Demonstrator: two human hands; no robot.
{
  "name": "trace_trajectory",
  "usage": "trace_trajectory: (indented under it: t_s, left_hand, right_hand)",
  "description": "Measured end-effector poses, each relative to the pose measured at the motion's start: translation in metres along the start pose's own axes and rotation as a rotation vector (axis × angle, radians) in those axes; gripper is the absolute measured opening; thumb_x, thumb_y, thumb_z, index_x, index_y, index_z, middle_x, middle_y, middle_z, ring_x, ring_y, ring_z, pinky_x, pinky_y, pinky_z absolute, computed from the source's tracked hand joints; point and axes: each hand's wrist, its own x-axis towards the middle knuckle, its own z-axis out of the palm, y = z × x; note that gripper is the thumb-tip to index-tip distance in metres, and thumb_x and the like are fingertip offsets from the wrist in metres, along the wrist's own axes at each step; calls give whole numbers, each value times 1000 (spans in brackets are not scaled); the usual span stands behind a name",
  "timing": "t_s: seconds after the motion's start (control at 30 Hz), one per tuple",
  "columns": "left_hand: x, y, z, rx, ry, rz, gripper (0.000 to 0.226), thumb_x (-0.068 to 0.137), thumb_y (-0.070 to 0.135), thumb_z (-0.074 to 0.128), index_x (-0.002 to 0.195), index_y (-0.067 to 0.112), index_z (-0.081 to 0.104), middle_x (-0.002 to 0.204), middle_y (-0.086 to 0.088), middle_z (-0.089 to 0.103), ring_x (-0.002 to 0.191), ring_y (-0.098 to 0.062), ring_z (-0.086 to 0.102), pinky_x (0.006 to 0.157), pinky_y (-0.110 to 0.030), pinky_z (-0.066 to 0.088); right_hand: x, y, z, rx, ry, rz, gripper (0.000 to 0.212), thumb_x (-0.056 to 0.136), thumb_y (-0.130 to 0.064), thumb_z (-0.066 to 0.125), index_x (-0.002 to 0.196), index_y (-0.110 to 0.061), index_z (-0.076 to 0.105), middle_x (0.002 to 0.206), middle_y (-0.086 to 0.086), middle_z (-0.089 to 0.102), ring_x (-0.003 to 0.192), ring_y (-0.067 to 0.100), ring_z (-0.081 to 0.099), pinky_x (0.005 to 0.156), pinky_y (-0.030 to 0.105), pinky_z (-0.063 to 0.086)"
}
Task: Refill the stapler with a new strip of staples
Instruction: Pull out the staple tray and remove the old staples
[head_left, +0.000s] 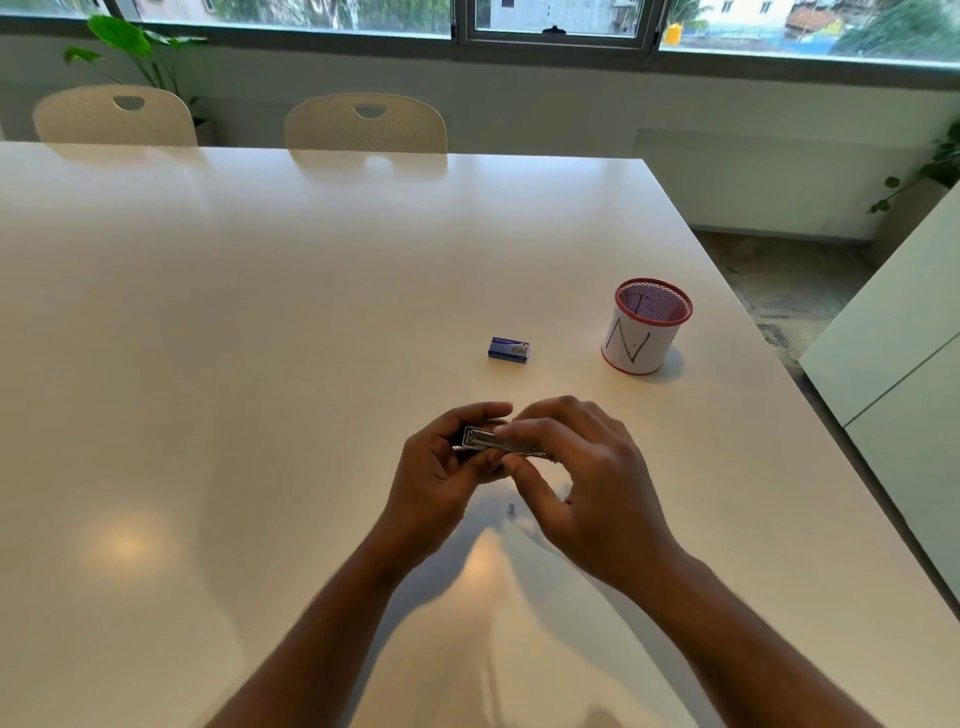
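A small metal stapler (480, 440) is held above the white table, lying roughly level with its open staple channel facing up. My left hand (441, 467) grips its left end, fingers curled round the body. My right hand (582, 467) comes in from the right and pinches at the channel's right part, where a thin silvery strip of staples (535, 455) shows; the fingers hide most of it. A blue staple box (509, 349) lies on the table beyond the hands. A tiny loose bit of staples (511, 509) lies on the table below the hands.
A red mesh pen cup (647, 327) wrapped in white paper marked "N" stands at the right, near the table's (260, 364) right edge. Two cream chairs (366, 124) stand at the far side. A white cabinet (893, 364) is beyond the right edge.
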Motion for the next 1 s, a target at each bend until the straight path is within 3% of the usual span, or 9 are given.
trace_trajectory:
  t_s: [0.2,0.4,0.8,1.0]
  left_hand:
    - [-4,3,-2,-133,-25,-24,34,92,10,71,125,18,69,112,1,81,104,-23,80,88,-28,64]
    - [-3,5,-4,-169,-18,-22,36,91,11,70,126,18,69,115,-5,82,109,-28,79,90,-31,64]
    - [-5,8,-2,-98,-41,8,34,92,10,69,125,19,68,116,1,82,111,-24,79,89,-28,63]
    - [-4,6,-4,-87,-45,32,31,94,-4,68,118,15,70,114,-5,82,110,-27,79,90,-31,64]
  right_hand:
    - [3,4,2,-3,77,-62,17,93,-30,71,105,-20,76,104,-7,70,94,11,63,71,36,60]
    - [-1,11,-3,72,162,-34,15,93,-26,71,101,-16,77,98,-4,71,86,13,66,66,34,62]
    - [-10,13,-4,78,165,3,17,91,-28,71,99,-15,79,97,-3,72,85,12,66,67,31,62]
    - [-10,15,-3,99,164,12,17,91,-31,72,101,-18,78,100,-5,71,87,13,67,69,31,62]
